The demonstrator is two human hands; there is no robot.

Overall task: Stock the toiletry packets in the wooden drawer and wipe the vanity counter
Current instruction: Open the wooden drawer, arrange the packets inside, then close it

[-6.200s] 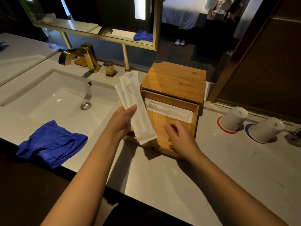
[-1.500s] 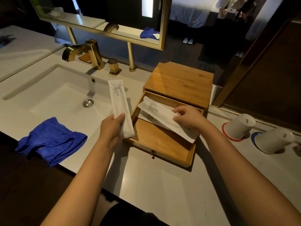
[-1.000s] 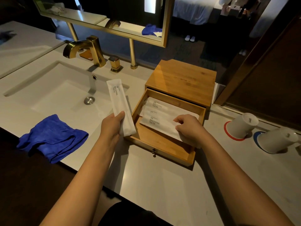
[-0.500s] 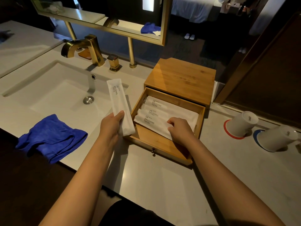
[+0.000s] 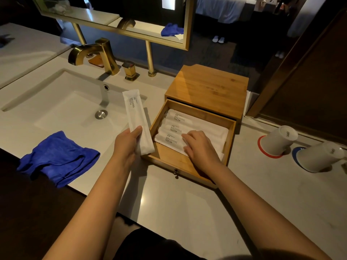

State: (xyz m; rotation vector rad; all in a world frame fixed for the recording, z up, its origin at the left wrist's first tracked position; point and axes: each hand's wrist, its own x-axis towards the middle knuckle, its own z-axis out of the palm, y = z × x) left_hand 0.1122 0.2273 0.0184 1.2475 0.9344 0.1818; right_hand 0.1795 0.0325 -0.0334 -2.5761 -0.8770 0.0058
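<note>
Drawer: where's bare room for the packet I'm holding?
Bare wood runs along the drawer front, between the nearest of three packets and the front wall, left of the right hand. The back is crowded. The counter before the drawer is bare.

Dim room, sharp focus; overhead glare streak on worktop (image 5: 142,198); dark corners; wide-angle bending of mirror frame (image 5: 112,28).

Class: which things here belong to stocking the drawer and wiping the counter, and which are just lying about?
Belong: packet in left hand; three packets under right hand; wooden drawer; blue cloth; vanity counter.
Lying about: two upside-down cups; gold faucet; mirror.
</note>
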